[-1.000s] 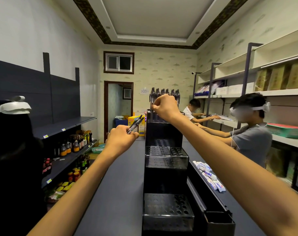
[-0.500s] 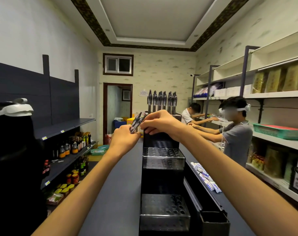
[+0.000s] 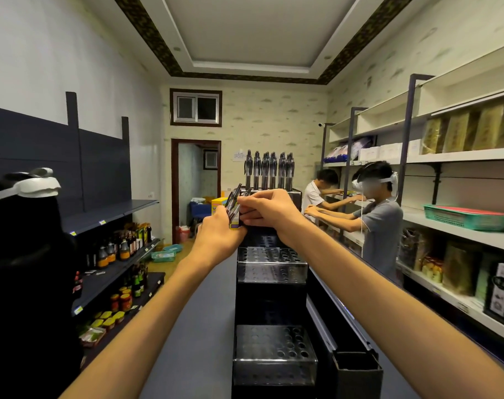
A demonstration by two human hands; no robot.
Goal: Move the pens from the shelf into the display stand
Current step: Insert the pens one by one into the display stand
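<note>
Right hand comes back to the bundle for the next pen

The right hand [image 3: 269, 211] has dropped from the top tier, where it was a second ago, and now pinches a pen out of the bundle of pens [image 3: 234, 201] that the left hand [image 3: 220, 236] keeps clamped at the centre of the frame; that suggests one more pen is about to be seated. A row of pens [image 3: 269, 172] already stands upright in the top tier of the display stand [image 3: 272, 264], just above the hands, while the lower tiers' holes look empty. The stand sits on a long grey surface [image 3: 199, 326], with stocked shelves [image 3: 461, 234] and two people at right.
</note>
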